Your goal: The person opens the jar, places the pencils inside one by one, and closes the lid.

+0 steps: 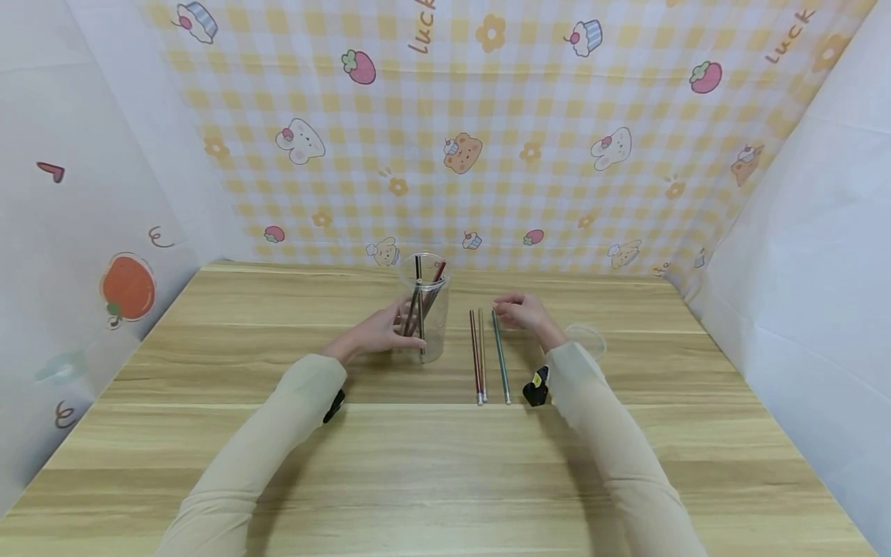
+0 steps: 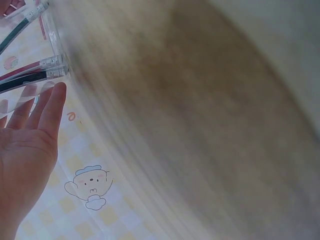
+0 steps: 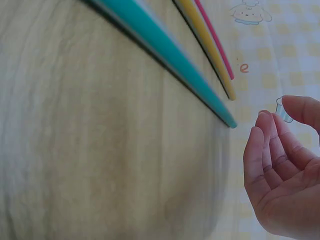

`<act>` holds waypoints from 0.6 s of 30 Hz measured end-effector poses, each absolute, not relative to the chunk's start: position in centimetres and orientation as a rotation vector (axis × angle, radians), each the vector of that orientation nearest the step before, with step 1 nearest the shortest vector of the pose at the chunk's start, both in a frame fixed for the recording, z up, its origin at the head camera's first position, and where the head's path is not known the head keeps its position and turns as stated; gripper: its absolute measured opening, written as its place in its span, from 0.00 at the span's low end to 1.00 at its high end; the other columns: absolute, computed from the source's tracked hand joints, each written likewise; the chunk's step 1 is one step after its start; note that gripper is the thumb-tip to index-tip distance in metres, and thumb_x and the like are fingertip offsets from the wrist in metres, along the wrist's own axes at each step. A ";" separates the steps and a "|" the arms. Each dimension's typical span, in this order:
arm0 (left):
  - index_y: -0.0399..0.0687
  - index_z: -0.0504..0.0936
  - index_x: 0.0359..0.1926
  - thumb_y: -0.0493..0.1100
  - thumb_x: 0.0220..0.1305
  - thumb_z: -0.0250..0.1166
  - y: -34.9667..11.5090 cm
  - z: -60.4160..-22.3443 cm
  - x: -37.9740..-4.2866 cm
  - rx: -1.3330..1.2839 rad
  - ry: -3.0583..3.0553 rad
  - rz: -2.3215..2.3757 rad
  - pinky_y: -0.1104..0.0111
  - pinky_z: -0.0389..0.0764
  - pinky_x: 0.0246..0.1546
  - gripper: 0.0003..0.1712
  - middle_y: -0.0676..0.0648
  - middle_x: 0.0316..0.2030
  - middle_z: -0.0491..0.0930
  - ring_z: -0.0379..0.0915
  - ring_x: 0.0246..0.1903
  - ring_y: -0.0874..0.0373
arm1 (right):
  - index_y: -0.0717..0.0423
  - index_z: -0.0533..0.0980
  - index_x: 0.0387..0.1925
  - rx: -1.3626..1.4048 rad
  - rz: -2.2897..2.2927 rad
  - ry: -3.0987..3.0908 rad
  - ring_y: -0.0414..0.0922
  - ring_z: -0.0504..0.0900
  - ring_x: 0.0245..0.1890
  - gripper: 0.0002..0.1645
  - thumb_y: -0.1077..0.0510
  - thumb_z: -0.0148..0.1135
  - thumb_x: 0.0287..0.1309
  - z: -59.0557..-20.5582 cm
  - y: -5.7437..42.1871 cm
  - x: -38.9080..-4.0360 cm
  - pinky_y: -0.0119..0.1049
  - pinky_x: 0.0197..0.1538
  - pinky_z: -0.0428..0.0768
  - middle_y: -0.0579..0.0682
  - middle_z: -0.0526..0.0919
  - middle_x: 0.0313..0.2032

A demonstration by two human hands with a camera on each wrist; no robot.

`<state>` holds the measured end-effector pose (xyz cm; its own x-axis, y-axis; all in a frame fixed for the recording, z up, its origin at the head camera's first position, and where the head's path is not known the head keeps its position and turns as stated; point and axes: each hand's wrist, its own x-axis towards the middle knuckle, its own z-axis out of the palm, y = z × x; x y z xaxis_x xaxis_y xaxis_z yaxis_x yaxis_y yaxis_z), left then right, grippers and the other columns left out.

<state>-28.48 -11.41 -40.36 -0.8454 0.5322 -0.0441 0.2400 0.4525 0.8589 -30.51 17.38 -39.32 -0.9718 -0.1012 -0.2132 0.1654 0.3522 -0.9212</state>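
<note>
My left hand [image 1: 379,330] grips a tall clear plastic cup [image 1: 435,340], fingers behind it and thumb in front. Several pencils lean inside the cup, among them a dark one [image 1: 421,321] and a dark red one [image 1: 440,271]; their capped ends show through its wall in the left wrist view. To the right of the cup, a red pencil [image 1: 476,356], a gold pencil [image 1: 483,352] and a teal pencil [image 1: 501,360] lie on the wood. My right hand [image 1: 527,312], loosely bent and holding nothing, hovers by the teal pencil's far end [image 3: 231,123].
A round clear lid [image 1: 587,340] lies on the wooden table [image 1: 445,480], partly behind the right sleeve. Yellow checked cloth [image 1: 459,100] hangs along the table's back edge. White cloth walls stand at both sides. Black wrist cameras [image 1: 536,388] sit under the forearms.
</note>
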 end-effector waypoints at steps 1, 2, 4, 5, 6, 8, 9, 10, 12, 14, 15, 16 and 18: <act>0.50 0.40 0.68 0.46 0.47 0.69 -11.4 -40.4 -28.5 0.659 2.399 1.347 0.54 0.59 0.55 0.56 0.37 0.57 0.63 0.62 0.54 0.44 | 0.67 0.69 0.51 0.064 -1.658 2.385 0.55 0.74 0.44 0.20 0.61 0.51 0.58 -39.4 17.4 -30.4 0.42 0.46 0.74 0.64 0.74 0.45; 0.50 0.40 0.68 0.46 0.47 0.69 -11.4 -40.4 -28.5 0.658 2.398 1.347 0.54 0.59 0.56 0.56 0.37 0.57 0.62 0.62 0.54 0.44 | 0.67 0.69 0.51 0.073 -1.657 2.384 0.55 0.74 0.44 0.20 0.62 0.52 0.58 -39.4 17.4 -30.4 0.42 0.46 0.74 0.63 0.74 0.45; 0.50 0.40 0.68 0.46 0.47 0.69 -11.4 -40.3 -28.5 0.656 2.400 1.345 0.54 0.59 0.55 0.56 0.37 0.57 0.62 0.62 0.54 0.44 | 0.67 0.69 0.51 0.094 -1.658 2.379 0.53 0.75 0.43 0.20 0.62 0.52 0.58 -39.6 17.5 -30.4 0.41 0.46 0.74 0.62 0.75 0.44; 0.50 0.40 0.68 0.46 0.47 0.69 -11.4 -40.3 -28.5 0.656 2.400 1.344 0.54 0.59 0.55 0.56 0.37 0.57 0.62 0.62 0.54 0.44 | 0.67 0.69 0.51 0.105 -1.659 2.377 0.52 0.75 0.41 0.20 0.62 0.52 0.58 -39.6 17.5 -30.4 0.41 0.45 0.74 0.61 0.75 0.44; 0.50 0.40 0.68 0.46 0.47 0.69 -11.4 -40.3 -28.5 0.656 2.401 1.342 0.54 0.59 0.55 0.56 0.37 0.57 0.62 0.62 0.54 0.44 | 0.67 0.70 0.50 0.113 -1.658 2.375 0.51 0.75 0.40 0.19 0.62 0.52 0.57 -39.7 17.6 -30.4 0.41 0.45 0.75 0.61 0.76 0.43; 0.50 0.40 0.68 0.47 0.47 0.69 -11.4 -40.3 -28.5 0.654 2.403 1.340 0.55 0.59 0.56 0.56 0.37 0.57 0.62 0.62 0.54 0.44 | 0.68 0.70 0.49 0.117 -1.660 2.378 0.48 0.76 0.37 0.19 0.62 0.53 0.57 -40.0 17.6 -30.5 0.41 0.44 0.75 0.59 0.76 0.40; 0.50 0.40 0.68 0.48 0.46 0.70 -11.4 -40.3 -28.5 0.654 2.405 1.337 0.55 0.59 0.56 0.57 0.37 0.57 0.62 0.62 0.54 0.44 | 0.68 0.70 0.49 0.113 -1.661 2.383 0.47 0.76 0.35 0.19 0.62 0.53 0.57 -40.1 17.7 -30.5 0.40 0.43 0.76 0.59 0.77 0.39; 0.50 0.40 0.68 0.48 0.46 0.70 -11.4 -40.3 -28.5 0.653 2.404 1.336 0.55 0.59 0.56 0.57 0.37 0.57 0.62 0.62 0.54 0.44 | 0.69 0.70 0.48 0.105 -1.661 2.386 0.46 0.76 0.34 0.18 0.63 0.53 0.57 -40.2 17.7 -30.5 0.40 0.42 0.76 0.58 0.77 0.38; 0.51 0.40 0.68 0.48 0.46 0.70 -11.4 -40.3 -28.5 0.655 2.404 1.336 0.54 0.58 0.56 0.57 0.37 0.57 0.62 0.62 0.54 0.44 | 0.69 0.70 0.47 0.096 -1.666 2.387 0.46 0.76 0.33 0.18 0.63 0.54 0.56 -40.3 17.8 -30.5 0.40 0.42 0.76 0.59 0.77 0.37; 0.51 0.40 0.68 0.48 0.46 0.70 -11.4 -40.3 -28.5 0.657 2.403 1.336 0.54 0.58 0.56 0.57 0.37 0.57 0.62 0.62 0.54 0.44 | 0.69 0.70 0.47 0.092 -1.668 2.389 0.46 0.76 0.32 0.17 0.63 0.54 0.56 -40.3 17.8 -30.5 0.38 0.40 0.77 0.59 0.77 0.37; 0.51 0.40 0.68 0.49 0.46 0.70 -11.4 -40.3 -28.5 0.658 2.403 1.335 0.54 0.58 0.56 0.57 0.37 0.57 0.62 0.62 0.54 0.44 | 0.69 0.71 0.46 0.098 -1.673 2.386 0.46 0.76 0.32 0.17 0.63 0.54 0.56 -40.3 17.8 -30.5 0.37 0.39 0.77 0.60 0.77 0.37; 0.51 0.40 0.68 0.49 0.46 0.70 -11.4 -40.4 -28.5 0.658 2.402 1.337 0.54 0.58 0.56 0.57 0.38 0.57 0.62 0.62 0.54 0.44 | 0.69 0.70 0.46 0.104 -1.674 2.382 0.46 0.76 0.31 0.17 0.63 0.54 0.56 -40.4 17.8 -30.5 0.36 0.38 0.77 0.60 0.77 0.37; 0.51 0.40 0.68 0.50 0.45 0.70 -11.4 -40.4 -28.6 0.662 2.400 1.337 0.54 0.58 0.56 0.57 0.37 0.57 0.63 0.62 0.54 0.44 | 0.69 0.71 0.45 0.123 -1.673 2.387 0.45 0.76 0.29 0.17 0.63 0.55 0.55 -40.5 17.7 -30.5 0.32 0.35 0.77 0.60 0.77 0.36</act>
<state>-28.57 -11.44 -40.42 -0.8436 0.5349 -0.0471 0.2415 0.4563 0.8564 -30.48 17.72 -40.45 -0.9715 -0.0595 -0.2294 0.1954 0.3467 -0.9174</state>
